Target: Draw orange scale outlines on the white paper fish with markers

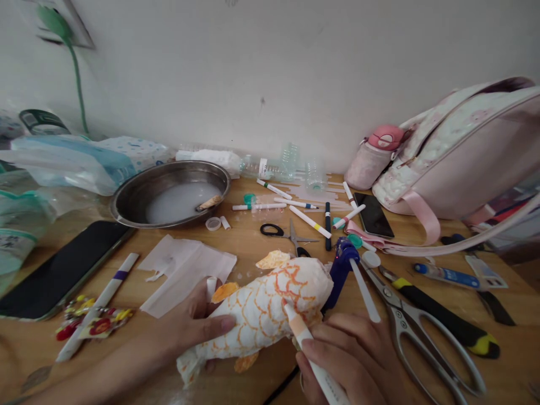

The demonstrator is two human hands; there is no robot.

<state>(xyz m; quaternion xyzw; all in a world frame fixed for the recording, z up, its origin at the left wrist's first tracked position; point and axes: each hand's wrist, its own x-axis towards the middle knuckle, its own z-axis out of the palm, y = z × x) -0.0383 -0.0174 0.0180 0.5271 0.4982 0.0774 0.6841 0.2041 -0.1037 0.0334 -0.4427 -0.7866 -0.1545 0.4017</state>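
A white paper-covered fish figure (265, 306) with orange scale lines lies on the wooden table (253, 236) near the front edge. My left hand (192, 326) grips its tail half, thumb laid along its side. My right hand (346, 360) is closed on a white marker (310, 357) whose orange tip touches the fish's underside near the head. An orange paper fin (274, 259) sticks up from the fish's back.
Large metal shears (422, 320) and a blue glue gun (343, 267) lie right of the fish. Behind are scissors (289, 235), several markers, a steel basin (171, 194) of milky liquid, tissue (185, 270), two phones (63, 267), and a pink backpack (472, 146).
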